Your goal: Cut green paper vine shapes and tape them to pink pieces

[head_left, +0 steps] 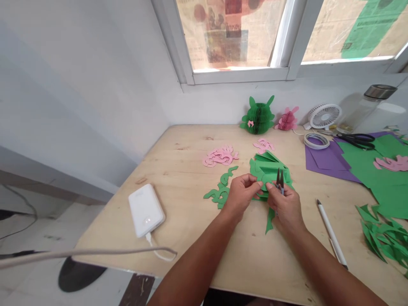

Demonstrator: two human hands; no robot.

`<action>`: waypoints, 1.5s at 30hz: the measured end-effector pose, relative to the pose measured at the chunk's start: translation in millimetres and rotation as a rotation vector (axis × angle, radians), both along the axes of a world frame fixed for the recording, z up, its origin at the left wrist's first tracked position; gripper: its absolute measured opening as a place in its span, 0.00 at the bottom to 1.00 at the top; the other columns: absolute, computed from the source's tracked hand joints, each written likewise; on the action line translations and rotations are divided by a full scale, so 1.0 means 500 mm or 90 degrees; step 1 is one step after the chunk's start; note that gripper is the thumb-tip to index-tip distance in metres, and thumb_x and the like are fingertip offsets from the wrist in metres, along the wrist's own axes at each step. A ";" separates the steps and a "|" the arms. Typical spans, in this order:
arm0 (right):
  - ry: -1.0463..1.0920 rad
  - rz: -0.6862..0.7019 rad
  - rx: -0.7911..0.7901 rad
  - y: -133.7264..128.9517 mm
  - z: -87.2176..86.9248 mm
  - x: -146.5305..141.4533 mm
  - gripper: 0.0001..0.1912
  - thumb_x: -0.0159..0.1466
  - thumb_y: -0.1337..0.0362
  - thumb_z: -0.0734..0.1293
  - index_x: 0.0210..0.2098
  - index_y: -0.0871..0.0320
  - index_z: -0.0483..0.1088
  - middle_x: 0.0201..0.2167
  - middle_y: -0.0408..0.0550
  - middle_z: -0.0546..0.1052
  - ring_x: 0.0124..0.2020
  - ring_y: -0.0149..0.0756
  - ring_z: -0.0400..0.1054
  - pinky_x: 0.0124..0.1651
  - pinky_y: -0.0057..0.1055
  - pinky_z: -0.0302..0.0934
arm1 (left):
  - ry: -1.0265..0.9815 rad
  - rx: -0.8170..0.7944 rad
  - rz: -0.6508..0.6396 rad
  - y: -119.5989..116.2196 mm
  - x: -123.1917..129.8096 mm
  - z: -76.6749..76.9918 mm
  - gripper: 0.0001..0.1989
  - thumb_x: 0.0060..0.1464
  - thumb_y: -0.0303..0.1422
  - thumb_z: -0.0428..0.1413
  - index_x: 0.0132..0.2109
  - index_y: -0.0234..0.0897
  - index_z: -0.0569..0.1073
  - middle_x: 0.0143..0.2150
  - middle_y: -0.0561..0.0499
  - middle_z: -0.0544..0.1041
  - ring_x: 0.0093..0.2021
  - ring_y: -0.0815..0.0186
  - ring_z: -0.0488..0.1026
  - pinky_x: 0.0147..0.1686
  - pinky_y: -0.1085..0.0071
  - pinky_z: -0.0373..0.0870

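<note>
White pen (331,233) lies at the near right; white power bank (146,210), cable plugged in, at the near left. Both hands work between them. Left hand (241,194): thumb and forefinger closed in a pinch on a small green paper piece (267,180). Right hand (287,208): thumb against the same piece, fingers curled round small snips (282,182), blades pointing away and slightly parted. Piece sits over a folded green stack (270,167); its outline merges with the green behind. Left of it, green cut-outs (220,192); beyond, pink cut-outs (219,156). Farthest, by the wall: green honeycomb figure (258,119), pink figure (287,120), white fan (325,117).
</note>
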State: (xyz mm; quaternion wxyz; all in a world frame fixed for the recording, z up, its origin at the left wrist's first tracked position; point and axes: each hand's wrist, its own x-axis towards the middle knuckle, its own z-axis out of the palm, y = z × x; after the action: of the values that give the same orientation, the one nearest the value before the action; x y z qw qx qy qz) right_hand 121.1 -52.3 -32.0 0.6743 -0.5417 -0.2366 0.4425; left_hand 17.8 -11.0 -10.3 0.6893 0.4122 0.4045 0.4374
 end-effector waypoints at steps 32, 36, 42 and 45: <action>0.028 0.059 -0.030 -0.005 0.018 0.006 0.22 0.44 0.51 0.76 0.25 0.60 0.67 0.12 0.31 0.51 0.15 0.21 0.41 0.17 0.23 0.35 | 0.054 0.017 -0.047 0.001 -0.010 0.005 0.10 0.40 0.34 0.60 0.25 0.36 0.66 0.16 0.58 0.67 0.17 0.73 0.65 0.22 0.76 0.62; 0.013 0.053 -0.047 -0.003 0.020 0.011 0.23 0.43 0.50 0.76 0.25 0.60 0.67 0.12 0.30 0.50 0.15 0.21 0.41 0.17 0.23 0.35 | 0.074 0.025 -0.082 0.003 -0.015 0.005 0.10 0.40 0.34 0.60 0.25 0.36 0.66 0.16 0.57 0.68 0.18 0.73 0.65 0.22 0.77 0.61; -0.018 0.071 -0.058 -0.003 0.015 0.011 0.22 0.44 0.50 0.76 0.25 0.60 0.68 0.14 0.32 0.53 0.16 0.21 0.42 0.17 0.24 0.36 | 0.065 0.014 -0.054 0.005 -0.015 0.007 0.10 0.39 0.34 0.60 0.27 0.37 0.66 0.16 0.60 0.65 0.17 0.73 0.66 0.20 0.76 0.61; -0.017 0.086 -0.059 -0.003 0.009 0.011 0.22 0.45 0.50 0.76 0.25 0.60 0.68 0.13 0.32 0.53 0.15 0.21 0.42 0.17 0.24 0.36 | 0.064 0.012 -0.038 0.004 -0.013 0.007 0.10 0.38 0.34 0.61 0.27 0.36 0.67 0.17 0.59 0.66 0.17 0.73 0.66 0.20 0.76 0.61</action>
State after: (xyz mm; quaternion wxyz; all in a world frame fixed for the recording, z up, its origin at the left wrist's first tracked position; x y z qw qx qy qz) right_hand 126.8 -53.8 -27.5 0.6141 -0.5607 -0.2611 0.4902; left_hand 11.4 -9.0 -6.8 0.6768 0.4521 0.4222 0.3992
